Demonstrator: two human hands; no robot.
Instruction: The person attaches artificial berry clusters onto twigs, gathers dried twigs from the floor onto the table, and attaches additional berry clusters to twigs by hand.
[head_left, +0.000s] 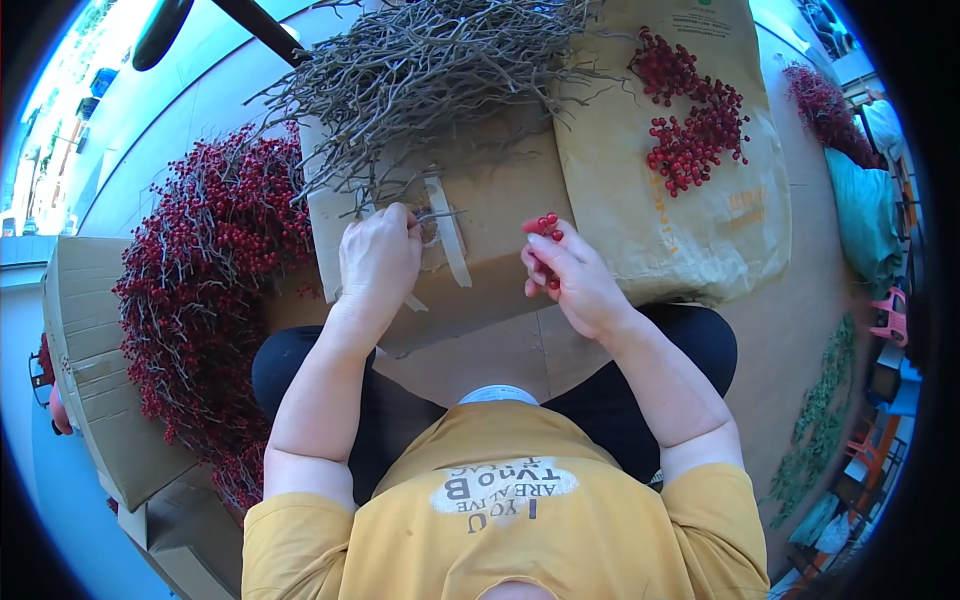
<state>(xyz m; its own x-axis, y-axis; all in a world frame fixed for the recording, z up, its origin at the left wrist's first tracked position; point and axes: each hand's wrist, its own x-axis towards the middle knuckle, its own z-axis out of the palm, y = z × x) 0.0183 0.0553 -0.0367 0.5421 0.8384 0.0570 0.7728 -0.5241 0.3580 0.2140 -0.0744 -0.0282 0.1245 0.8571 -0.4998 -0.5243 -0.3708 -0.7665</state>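
My left hand (pixel 382 258) is closed at the front of the cardboard box (pixel 500 200), its fingertips pinched on a thin grey twig (pixel 440 214) beside a strip of pale tape (pixel 447 235). Closed around a few red berries (pixel 548 226), my right hand (pixel 575 275) is over the box's right front part. Bare grey branches (pixel 430 75) are heaped on the back of the box. Loose red berry clusters (pixel 695 125) lie on the brown paper sack (pixel 720 225) to the right.
A large pile of red-berried branches (pixel 200 290) stands at the left, near an open carton (pixel 105 370). Green foliage (pixel 820 430) lies on the floor at the right. A teal sack (pixel 862 215) and pink stool (pixel 888 317) are at the far right.
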